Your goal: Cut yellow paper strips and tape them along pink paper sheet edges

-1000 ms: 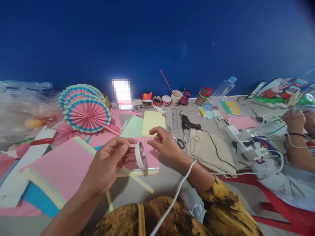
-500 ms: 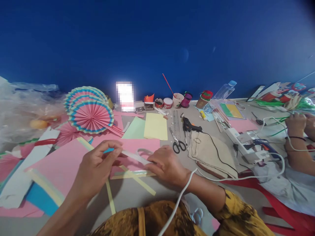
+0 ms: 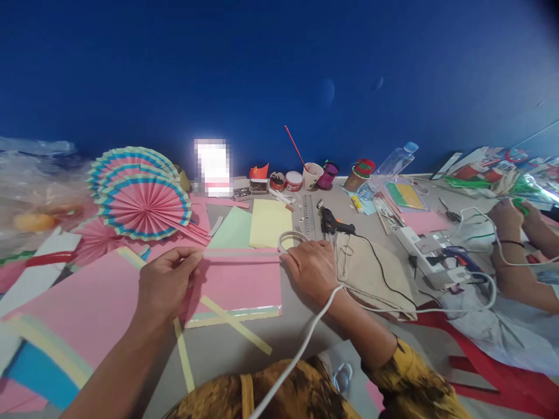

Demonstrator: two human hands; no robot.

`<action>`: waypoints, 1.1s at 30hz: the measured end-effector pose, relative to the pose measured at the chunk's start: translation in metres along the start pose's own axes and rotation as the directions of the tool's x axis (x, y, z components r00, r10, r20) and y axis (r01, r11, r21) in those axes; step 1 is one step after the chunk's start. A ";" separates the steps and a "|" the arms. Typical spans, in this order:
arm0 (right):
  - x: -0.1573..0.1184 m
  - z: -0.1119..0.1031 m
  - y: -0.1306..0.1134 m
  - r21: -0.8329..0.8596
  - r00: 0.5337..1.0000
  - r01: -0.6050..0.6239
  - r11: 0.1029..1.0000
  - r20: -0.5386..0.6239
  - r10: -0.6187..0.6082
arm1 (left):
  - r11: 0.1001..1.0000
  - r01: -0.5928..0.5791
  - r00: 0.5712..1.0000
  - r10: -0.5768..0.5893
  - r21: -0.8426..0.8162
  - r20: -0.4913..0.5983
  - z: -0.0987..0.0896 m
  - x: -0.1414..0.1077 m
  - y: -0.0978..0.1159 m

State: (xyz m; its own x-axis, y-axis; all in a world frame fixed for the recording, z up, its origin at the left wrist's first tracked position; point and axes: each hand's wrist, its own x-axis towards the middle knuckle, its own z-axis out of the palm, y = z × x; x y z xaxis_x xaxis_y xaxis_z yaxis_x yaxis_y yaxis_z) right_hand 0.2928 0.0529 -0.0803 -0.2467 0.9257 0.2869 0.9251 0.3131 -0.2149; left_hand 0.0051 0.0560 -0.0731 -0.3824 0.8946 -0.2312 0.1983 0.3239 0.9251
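A narrow whitish strip of tape (image 3: pixel 240 253) runs taut between my hands, along the far part of a pink paper sheet (image 3: pixel 238 282). My left hand (image 3: pixel 166 282) pinches its left end. Wrapped round the tape roll (image 3: pixel 286 237) at the other end is my right hand (image 3: pixel 312 270); the ring shows above the fingers. The sheet's near edge carries a pale green and yellow band with a shiny strip on it. A loose yellow paper strip (image 3: pixel 248 334) lies across that edge. Another pink sheet (image 3: pixel 82 308) with a yellow border is under my left forearm.
Pleated pink-and-blue paper fans (image 3: pixel 146 206) stand at the back left. Scissors are not visible behind my right hand; beyond it lie a ruler (image 3: pixel 308 215) and a black glue gun (image 3: pixel 336 222). A white cable (image 3: pixel 305 343) crosses my right wrist. Another person's hands (image 3: pixel 509 218) work at the far right.
My hands have moved apart, drawing the tape into a longer, straight strip. My right hand has moved right and slightly away from me, now covering the scissors. The view has shifted slightly.
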 end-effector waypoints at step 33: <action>0.023 0.039 0.015 0.099 0.975 -0.203 0.974 0.114 0.191 | 0.998 0.041 0.997 -0.038 -0.046 0.067 0.006 0.037 -0.017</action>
State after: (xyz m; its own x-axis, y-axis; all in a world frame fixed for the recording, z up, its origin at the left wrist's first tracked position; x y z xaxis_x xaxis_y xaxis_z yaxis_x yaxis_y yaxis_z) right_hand 0.2894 0.0871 -0.1134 -0.0962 0.9865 0.1325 0.9226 0.1384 -0.3601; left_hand -0.0072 0.0853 -0.0986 -0.3283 0.9002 -0.2861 0.1409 0.3462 0.9275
